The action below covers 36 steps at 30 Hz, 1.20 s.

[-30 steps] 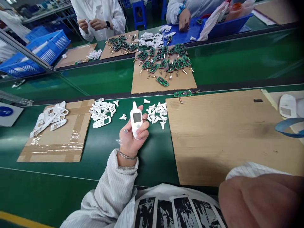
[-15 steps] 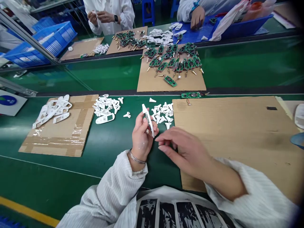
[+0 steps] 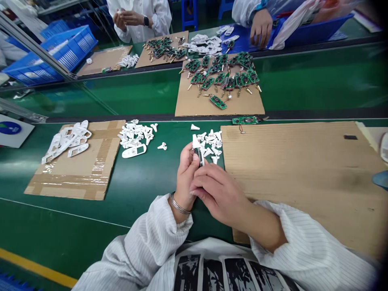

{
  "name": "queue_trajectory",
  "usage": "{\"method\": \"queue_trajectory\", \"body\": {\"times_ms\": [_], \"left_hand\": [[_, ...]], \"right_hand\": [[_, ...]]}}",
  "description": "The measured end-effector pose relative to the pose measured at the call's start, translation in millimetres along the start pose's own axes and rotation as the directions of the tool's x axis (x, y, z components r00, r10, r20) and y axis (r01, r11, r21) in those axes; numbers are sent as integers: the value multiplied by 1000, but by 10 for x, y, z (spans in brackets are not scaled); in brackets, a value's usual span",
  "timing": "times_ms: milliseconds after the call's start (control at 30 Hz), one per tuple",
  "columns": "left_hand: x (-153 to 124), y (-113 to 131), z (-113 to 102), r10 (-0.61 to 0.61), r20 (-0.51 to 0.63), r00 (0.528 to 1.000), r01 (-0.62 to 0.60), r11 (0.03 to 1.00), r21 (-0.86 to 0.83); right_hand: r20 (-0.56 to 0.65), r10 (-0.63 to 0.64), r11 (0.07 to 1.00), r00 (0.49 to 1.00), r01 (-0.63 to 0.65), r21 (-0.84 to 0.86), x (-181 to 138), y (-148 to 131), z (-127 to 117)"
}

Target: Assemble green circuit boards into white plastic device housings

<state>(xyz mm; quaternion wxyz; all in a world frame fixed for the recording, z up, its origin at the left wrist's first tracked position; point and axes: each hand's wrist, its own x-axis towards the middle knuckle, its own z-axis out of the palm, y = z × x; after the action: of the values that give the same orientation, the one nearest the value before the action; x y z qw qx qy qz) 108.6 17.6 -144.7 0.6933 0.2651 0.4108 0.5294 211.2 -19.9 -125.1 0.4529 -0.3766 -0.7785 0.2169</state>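
Note:
My left hand (image 3: 185, 178) is closed around a white plastic casing (image 3: 196, 142), held upright, with part of a circuit board visible inside. My right hand (image 3: 221, 195) meets it at the lower end, fingertips pinched together. What those fingertips hold, if anything, is hidden. Just beyond the hands lies a pile of small white plastic pieces (image 3: 216, 141). Farther left is a second pile of such pieces (image 3: 133, 133), with one white casing half (image 3: 133, 151) in front of it.
White casing halves (image 3: 78, 150) lie on a taped cardboard sheet (image 3: 97, 173) at left. Larger cardboard (image 3: 297, 169) covers the right side. Several green circuit boards (image 3: 218, 102) rest on cardboard across the ledge. Two co-workers' hands (image 3: 130, 18) (image 3: 261, 27) show at the far side.
My right hand has moved left and closed its fingertips at the casing's lower end. My left hand has shifted slightly right and turned the casing. A co-worker's hand at the back has moved right.

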Motion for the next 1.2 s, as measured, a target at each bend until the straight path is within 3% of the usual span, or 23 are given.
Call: {"method": "queue_trajectory", "body": {"times_ms": [100, 200, 267, 367, 433, 567, 833, 1200], "left_hand": [[17, 35, -11, -39, 47, 998, 43, 996, -80], [28, 85, -26, -151, 216, 965, 201, 952, -232], [22, 106, -28, -237, 318, 918, 341, 880, -331], [-5, 104, -15, -312, 349, 884, 443, 800, -406], [-22, 85, -4, -337, 320, 885, 451, 790, -416], [-37, 38, 10, -359, 285, 889, 453, 782, -429], [-69, -37, 74, -322, 261, 910, 409, 796, -446], [-98, -43, 91, -324, 219, 920, 387, 832, -397]], "right_hand": [[-77, 104, 981, 992, -89, 174, 17, 10, -108], [-171, 362, 879, 916, -275, 389, 47, 100, -251], [-163, 502, 781, 849, -364, 507, 57, 174, -299], [-91, 601, 666, 794, -434, 607, 50, 241, -279], [-82, 619, 655, 781, -456, 603, 39, 251, -240], [-150, 618, 720, 772, -479, 502, 27, 238, -175], [-238, 632, 741, 738, -484, 465, 44, 221, -76], [-304, 581, 802, 754, -468, 371, 30, 235, -66]]}}
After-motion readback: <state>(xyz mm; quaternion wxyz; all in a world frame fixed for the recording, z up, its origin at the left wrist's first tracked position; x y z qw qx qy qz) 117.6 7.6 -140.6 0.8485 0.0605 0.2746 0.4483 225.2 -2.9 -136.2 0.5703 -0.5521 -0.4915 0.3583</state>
